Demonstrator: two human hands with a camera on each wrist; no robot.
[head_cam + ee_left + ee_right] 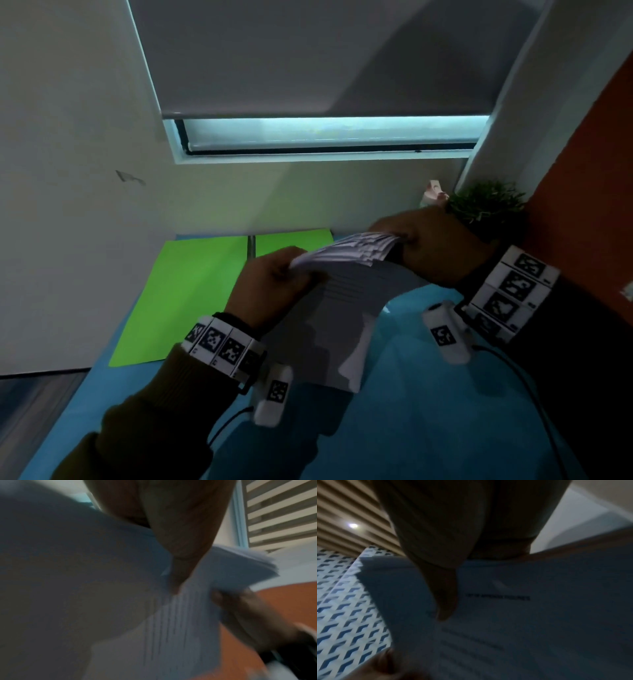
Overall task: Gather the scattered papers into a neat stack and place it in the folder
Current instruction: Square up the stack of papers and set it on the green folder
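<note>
A stack of white printed papers stands on edge above the blue table, its top edges fanned. My left hand grips the stack's top left corner. My right hand grips the top right corner. In the left wrist view my thumb presses on the sheets. In the right wrist view my thumb lies across the printed papers, and my left hand shows at the bottom edge. The open green folder lies flat on the table to the left, behind the stack.
A small green plant stands at the back right corner against an orange wall. A white wall and a window with a lowered blind rise behind the table. The table's left edge runs beside the folder.
</note>
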